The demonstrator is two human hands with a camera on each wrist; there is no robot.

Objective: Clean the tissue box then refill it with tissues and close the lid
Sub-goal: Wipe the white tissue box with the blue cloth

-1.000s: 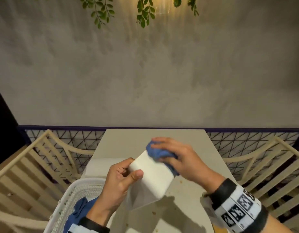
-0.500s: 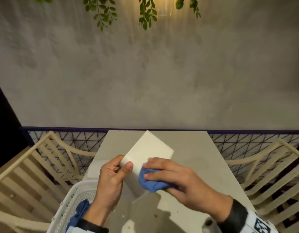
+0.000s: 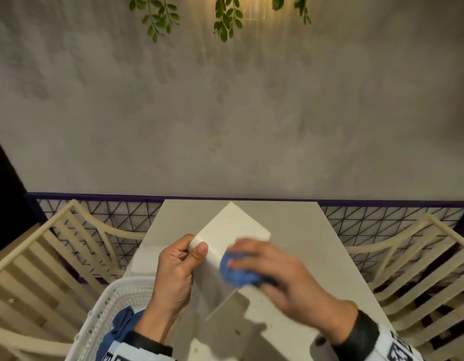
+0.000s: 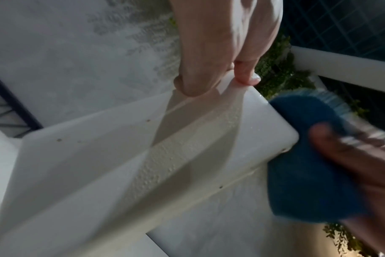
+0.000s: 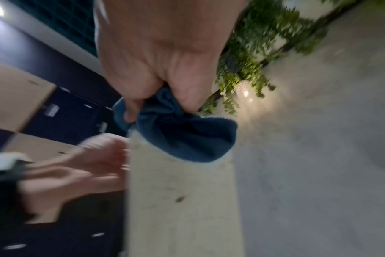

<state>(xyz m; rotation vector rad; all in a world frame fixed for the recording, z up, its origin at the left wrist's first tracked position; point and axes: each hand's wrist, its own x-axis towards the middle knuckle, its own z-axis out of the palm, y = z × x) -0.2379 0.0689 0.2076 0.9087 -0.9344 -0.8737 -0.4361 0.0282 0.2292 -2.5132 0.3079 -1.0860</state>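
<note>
Setting: pale table (image 3: 298, 246) against a grey plastered wall (image 3: 225, 113), slatted chairs to either side, leaves hanging from above.

Left hand (image 3: 173, 272): closed on the near left edge of the white tissue box (image 3: 233, 230), thumb across the top face, fingers curled behind. The left wrist view shows a fingertip and thumb pinching the box's rim. The box is held off the table, tilted, its far corner pointing toward the table's far edge.

Right hand (image 3: 285, 272): fingers bunched around a blue cloth (image 3: 238, 274), pressing it against the box's lower right face. Hand and cloth are motion-blurred in the head and right wrist views.

Change: a second ago the cloth sat at the box's far upper end with the box tipped toward the person; half a second ago the box had been turned so a broad face showed, cloth at its near edge. Now the cloth lies at much the same near spot, the box raised slightly higher. Judgement: wiping strokes continue across one face after another; cleaning is under way, not finished. Small dark specks remain on the box in both wrist views.

Outward: white basket (image 3: 100, 319) at the table's near left corner, holding blue fabric. A white rectangular item (image 3: 145, 261) lies beyond it by the left edge; whether it is the tissue stack or the lid cannot be told. Refilling and closing are not yet begun.
</note>
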